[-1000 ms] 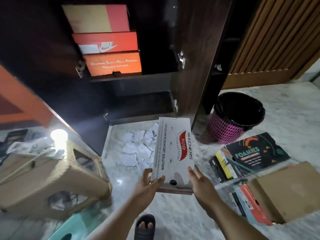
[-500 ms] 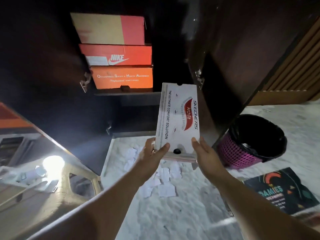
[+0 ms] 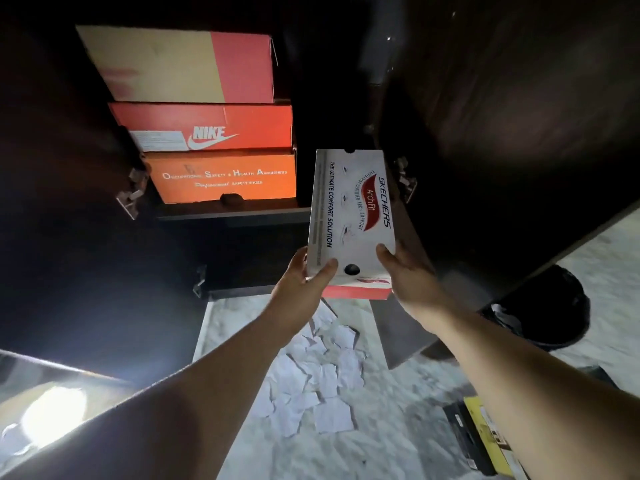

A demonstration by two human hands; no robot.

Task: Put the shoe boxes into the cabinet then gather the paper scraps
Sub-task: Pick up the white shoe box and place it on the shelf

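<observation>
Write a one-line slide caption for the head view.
Both hands, left hand and right hand, lift a white Skechers box toward the cabinet shelf beside three stacked boxes.

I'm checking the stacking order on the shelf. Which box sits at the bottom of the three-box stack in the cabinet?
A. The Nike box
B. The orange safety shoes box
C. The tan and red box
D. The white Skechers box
B: the orange safety shoes box rests on the shelf, under the Nike box and the tan and red box.
</observation>
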